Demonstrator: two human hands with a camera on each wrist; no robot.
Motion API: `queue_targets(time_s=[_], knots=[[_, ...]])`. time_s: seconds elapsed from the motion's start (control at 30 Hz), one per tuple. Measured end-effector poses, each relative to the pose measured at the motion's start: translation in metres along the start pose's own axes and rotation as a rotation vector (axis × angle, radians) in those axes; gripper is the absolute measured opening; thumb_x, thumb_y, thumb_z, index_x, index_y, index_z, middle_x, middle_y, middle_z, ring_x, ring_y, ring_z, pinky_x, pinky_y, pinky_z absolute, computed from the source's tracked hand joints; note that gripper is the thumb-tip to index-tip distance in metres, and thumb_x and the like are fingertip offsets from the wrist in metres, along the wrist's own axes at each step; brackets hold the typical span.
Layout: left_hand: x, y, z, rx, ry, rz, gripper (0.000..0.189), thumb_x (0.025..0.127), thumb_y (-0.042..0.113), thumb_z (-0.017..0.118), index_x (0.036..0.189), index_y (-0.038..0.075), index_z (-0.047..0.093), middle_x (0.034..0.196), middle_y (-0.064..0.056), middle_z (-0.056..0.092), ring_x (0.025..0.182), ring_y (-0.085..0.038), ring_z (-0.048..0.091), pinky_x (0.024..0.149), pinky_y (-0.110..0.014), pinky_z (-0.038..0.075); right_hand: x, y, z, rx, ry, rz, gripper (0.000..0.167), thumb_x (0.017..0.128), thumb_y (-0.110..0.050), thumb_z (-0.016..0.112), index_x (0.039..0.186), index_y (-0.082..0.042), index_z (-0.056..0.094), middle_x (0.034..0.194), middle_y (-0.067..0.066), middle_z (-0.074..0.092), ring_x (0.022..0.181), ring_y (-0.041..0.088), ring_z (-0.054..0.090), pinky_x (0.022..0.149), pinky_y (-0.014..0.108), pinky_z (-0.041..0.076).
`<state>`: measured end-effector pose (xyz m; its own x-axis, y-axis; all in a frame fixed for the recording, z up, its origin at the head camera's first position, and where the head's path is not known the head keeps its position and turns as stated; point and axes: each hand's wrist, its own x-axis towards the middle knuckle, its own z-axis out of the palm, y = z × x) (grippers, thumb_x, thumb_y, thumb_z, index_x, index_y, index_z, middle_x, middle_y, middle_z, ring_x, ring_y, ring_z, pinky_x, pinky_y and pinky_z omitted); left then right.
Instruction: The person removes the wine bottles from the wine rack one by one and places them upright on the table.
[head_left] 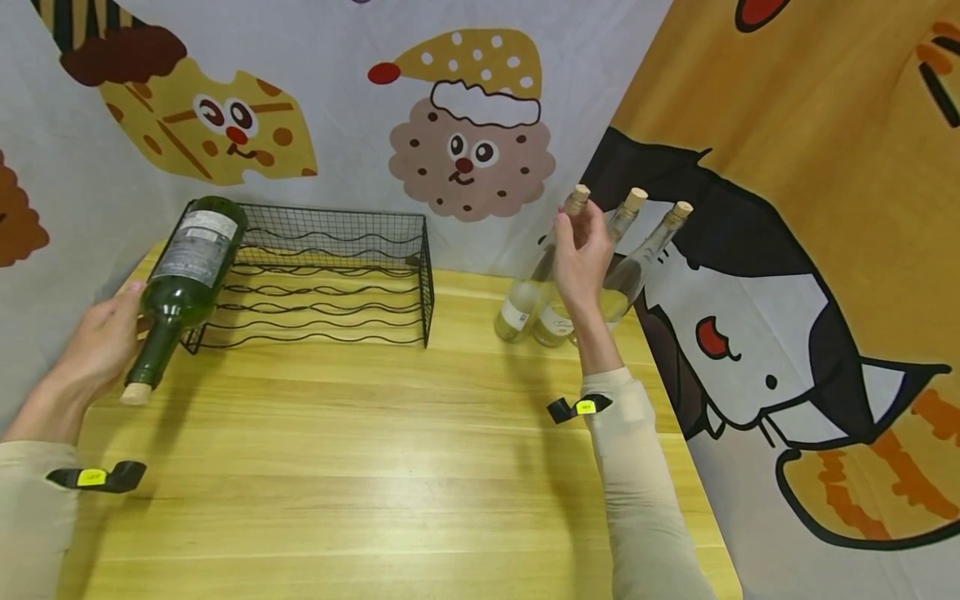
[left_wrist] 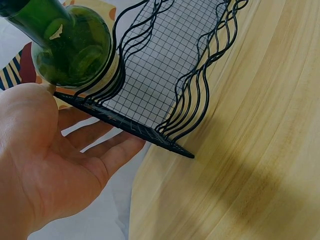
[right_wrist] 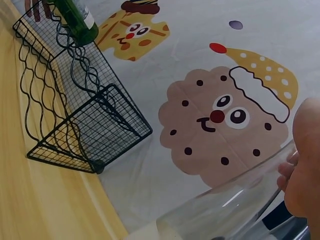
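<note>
A green wine bottle (head_left: 187, 258) with a cork and pale label lies on top of the black wire wine rack (head_left: 426, 283), its neck pointing toward me. My left hand (head_left: 101, 342) is at the rack's left end; in the left wrist view its fingers (left_wrist: 115, 150) lie fairly straight along the outside of the end panel, below the bottle. Over at the right, my right hand (head_left: 583, 258) grips the neck of a clear corked bottle (head_left: 517, 308), which leans. Two more clear corked bottles stand beside it, the outer bottle (head_left: 652, 250) partly behind my hand.
The wooden table (head_left: 375, 467) runs beneath everything, its right edge slanting beside my right sleeve. A cloth backdrop (head_left: 337, 50) with cartoon figures hangs right behind the rack, and a second printed cloth (head_left: 750, 333) borders the right side.
</note>
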<state>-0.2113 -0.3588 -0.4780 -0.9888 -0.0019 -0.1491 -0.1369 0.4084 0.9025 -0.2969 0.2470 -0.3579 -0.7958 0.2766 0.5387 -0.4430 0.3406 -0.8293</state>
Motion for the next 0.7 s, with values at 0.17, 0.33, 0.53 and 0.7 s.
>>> queue_targets(time_s=[0.17, 0.33, 0.53, 0.7], knots=[[-0.001, 0.000, 0.001, 0.002, 0.006, 0.007, 0.087, 0.121, 0.055, 0.013, 0.175, -0.013, 0.020, 0.186, -0.021, 0.020, 0.169, -0.027, 0.036, 0.085, 0.002, 0.052, -0.003, -0.001, -0.003, -0.019, -0.029, 0.014, 0.043, 0.116, -0.021, 0.063, 0.157, -0.010, 0.060, 0.146, 0.018, 0.070, 0.133, 0.018, 0.068, 0.118, 0.037, 0.057], [-0.002, 0.002, 0.001, -0.003, 0.010, 0.018, 0.085, 0.122, 0.052, 0.014, 0.173, -0.016, 0.022, 0.183, -0.024, 0.024, 0.163, -0.017, 0.043, 0.081, 0.002, 0.052, -0.006, -0.004, -0.005, -0.031, -0.038, -0.011, 0.050, 0.116, -0.023, 0.062, 0.163, -0.009, 0.053, 0.156, 0.015, 0.063, 0.145, 0.020, 0.062, 0.129, 0.035, 0.052], [-0.002, 0.005, -0.001, 0.007, 0.018, 0.008, 0.085, 0.121, 0.052, 0.014, 0.173, -0.016, 0.022, 0.182, -0.030, 0.023, 0.158, -0.017, 0.047, 0.079, 0.001, 0.052, -0.011, -0.014, -0.007, -0.061, -0.011, -0.067, 0.057, 0.115, -0.022, 0.062, 0.168, -0.009, 0.046, 0.170, 0.011, 0.054, 0.161, 0.020, 0.050, 0.140, 0.040, 0.042], [-0.004, 0.006, -0.003, 0.025, 0.020, 0.002, 0.087, 0.121, 0.053, 0.014, 0.172, -0.017, 0.022, 0.180, -0.042, 0.018, 0.158, -0.022, 0.049, 0.077, 0.000, 0.052, -0.016, -0.020, -0.007, -0.132, 0.053, -0.142, 0.064, 0.113, -0.019, 0.063, 0.172, -0.008, 0.042, 0.181, 0.007, 0.043, 0.170, 0.017, 0.037, 0.145, 0.035, 0.030]])
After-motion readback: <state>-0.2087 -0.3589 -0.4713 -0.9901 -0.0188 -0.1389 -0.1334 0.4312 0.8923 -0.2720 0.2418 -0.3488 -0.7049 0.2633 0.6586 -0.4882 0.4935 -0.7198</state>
